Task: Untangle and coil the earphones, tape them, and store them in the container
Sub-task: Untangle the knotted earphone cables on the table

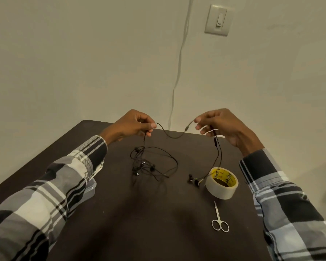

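A person in a black, white and grey plaid shirt works above a dark brown wooden table (120,213), both hands raised over its far end in front of a plain cream wall (83,53). A translucent plastic container (90,187) sits on the table under the left forearm, mostly hidden by the sleeve.

The left hand (129,124) has its thumb and forefinger pinched together on a thin black earphone cable (174,137), which sags in a shallow curve across to the right hand (220,123). There, the fingertips are closed on the cable's plug end, the other fingers curled loosely beside it.

Below the left hand, the cable drops into a tangled heap of black earphone cords and earbuds (149,166) lying on the table. Below the right hand, two more strands hang down past a slim inline remote to a pair of earbuds (193,180) resting on the tabletop, just beside a roll of clear packing tape with a yellow printed core (221,182). The strands appear to touch the roll's upper edge.

Nearer the person than the tape, under the right forearm's inner side, lie small silver scissors (219,219), blades shut and pointing toward the roll. On the wall above the right hand are a cream light switch (218,20) and a pale cable (179,68) running down behind the table.
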Motion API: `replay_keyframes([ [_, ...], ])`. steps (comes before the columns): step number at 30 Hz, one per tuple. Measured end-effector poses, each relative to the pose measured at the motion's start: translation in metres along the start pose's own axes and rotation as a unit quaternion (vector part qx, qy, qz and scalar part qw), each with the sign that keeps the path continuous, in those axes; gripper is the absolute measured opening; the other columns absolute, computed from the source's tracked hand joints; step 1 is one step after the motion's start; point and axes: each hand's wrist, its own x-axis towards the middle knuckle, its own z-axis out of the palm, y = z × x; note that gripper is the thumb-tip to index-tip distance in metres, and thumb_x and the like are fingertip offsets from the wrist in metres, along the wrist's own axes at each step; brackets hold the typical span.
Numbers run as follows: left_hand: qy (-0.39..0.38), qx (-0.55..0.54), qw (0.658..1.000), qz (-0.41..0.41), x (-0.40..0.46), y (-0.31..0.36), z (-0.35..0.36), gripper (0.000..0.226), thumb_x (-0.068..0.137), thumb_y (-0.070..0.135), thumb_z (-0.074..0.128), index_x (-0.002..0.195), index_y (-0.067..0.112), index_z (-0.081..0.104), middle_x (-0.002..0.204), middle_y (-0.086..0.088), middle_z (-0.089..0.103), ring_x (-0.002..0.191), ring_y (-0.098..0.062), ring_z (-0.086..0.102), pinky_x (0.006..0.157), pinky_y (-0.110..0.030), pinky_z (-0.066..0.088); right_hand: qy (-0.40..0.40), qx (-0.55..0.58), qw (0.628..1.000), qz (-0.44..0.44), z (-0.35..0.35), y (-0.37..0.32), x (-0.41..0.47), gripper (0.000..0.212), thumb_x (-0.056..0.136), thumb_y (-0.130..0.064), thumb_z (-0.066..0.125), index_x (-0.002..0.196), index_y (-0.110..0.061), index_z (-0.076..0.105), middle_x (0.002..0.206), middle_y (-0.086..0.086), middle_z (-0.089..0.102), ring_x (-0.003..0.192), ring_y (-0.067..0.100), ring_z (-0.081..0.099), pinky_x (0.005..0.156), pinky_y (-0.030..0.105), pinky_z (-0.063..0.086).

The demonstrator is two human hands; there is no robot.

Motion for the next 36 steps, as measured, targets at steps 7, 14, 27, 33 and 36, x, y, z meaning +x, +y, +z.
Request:
replay_keyframes([
  [7,0.008,-0.001,0.999,0.043,0.006,0.029,0.012,0.018,0.09,0.018,0.071,0.099,0.004,0.074,0.077,-0.007,0.07,0.069,-0.017,0.067,0.071,-0.032,0.06,0.011,-0.029,0.999,-0.037,0.022,-0.008,0.003,0.016,0.1,-0.019,0.061,0.11,-0.017,0.072,0.104,-0.001,0.077,0.103,0.014,0.071,0.091,0.034,0.057],
  [14,0.048,0.02,0.994,0.093,0.015,0.055,0.024,0.013,0.089,0.017,0.071,0.094,0.005,0.076,0.074,-0.008,0.067,0.064,-0.015,0.065,0.067,-0.032,0.061,0.015,-0.042,0.993,-0.11,0.062,-0.035,0.008,0.018,0.091,-0.032,0.073,0.093,-0.015,0.077,0.078,0.002,0.078,0.079,0.011,0.074,0.08,0.036,0.062],
  [27,0.063,0.071,0.995,0.009,0.001,-0.001,0.002,0.015,0.088,0.011,0.071,0.097,0.0,0.075,0.087,-0.013,0.075,0.079,-0.021,0.072,0.076,-0.026,0.059,0.153,0.179,0.96,-0.151,0.031,-0.075,0.013,0.012,0.095,-0.015,0.064,0.09,-0.01,0.074,0.071,-0.003,0.068,0.048,0.009,0.042,0.045,0.018,0.031],
  [33,0.082,0.068,0.994,0.019,0.002,-0.001,-0.001,0.018,0.089,0.018,0.071,0.098,0.003,0.075,0.09,-0.007,0.077,0.086,-0.015,0.073,0.076,-0.021,0.058,0.118,0.018,0.991,-0.06,0.027,-0.041,0.017,0.017,0.095,-0.022,0.066,0.09,-0.008,0.075,0.072,0.003,0.073,0.051,0.009,0.058,0.05,0.02,0.044],
  [36,0.071,0.025,0.997,0.02,0.004,0.006,-0.001,0.018,0.09,0.018,0.07,0.1,0.004,0.074,0.088,-0.006,0.077,0.085,-0.016,0.074,0.068,-0.017,0.056,0.107,-0.115,0.988,-0.017,0.033,-0.021,0.022,0.011,0.094,-0.012,0.063,0.096,-0.006,0.073,0.095,0.012,0.076,0.075,0.016,0.072,0.065,0.026,0.058],
])
